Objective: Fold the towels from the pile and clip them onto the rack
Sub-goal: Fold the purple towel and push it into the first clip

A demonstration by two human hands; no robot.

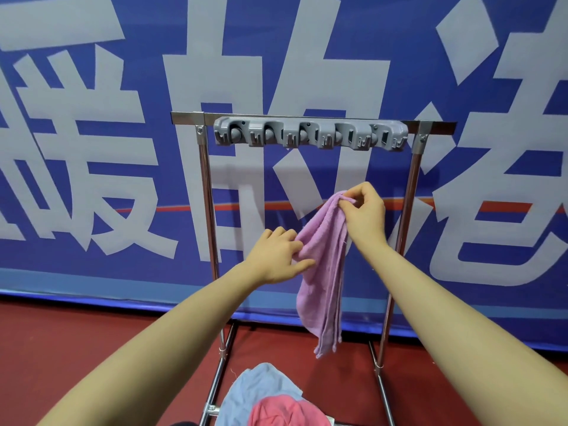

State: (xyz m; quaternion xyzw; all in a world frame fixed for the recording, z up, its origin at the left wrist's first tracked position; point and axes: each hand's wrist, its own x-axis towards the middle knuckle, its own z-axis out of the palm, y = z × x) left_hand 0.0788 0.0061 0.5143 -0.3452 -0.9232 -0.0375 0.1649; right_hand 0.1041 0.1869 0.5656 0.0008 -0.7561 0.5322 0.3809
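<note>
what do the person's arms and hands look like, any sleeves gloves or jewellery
Both arms are bare along all of their length that shows, with no sleeve in view. The left hand and the right hand wear no gloves. No watch, bracelet or ring shows on either wrist or on the fingers that can be seen. No markings or straps show on the forearms.

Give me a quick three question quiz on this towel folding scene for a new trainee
1. True or false: a towel is already clipped into the grey clip strip.
2. Which hand pinches the top of the purple towel: A left hand, B right hand?
3. What colours are the towels in the pile below?

Key: 1 false. 2 B. 3 the blue towel and the pink towel.
</note>
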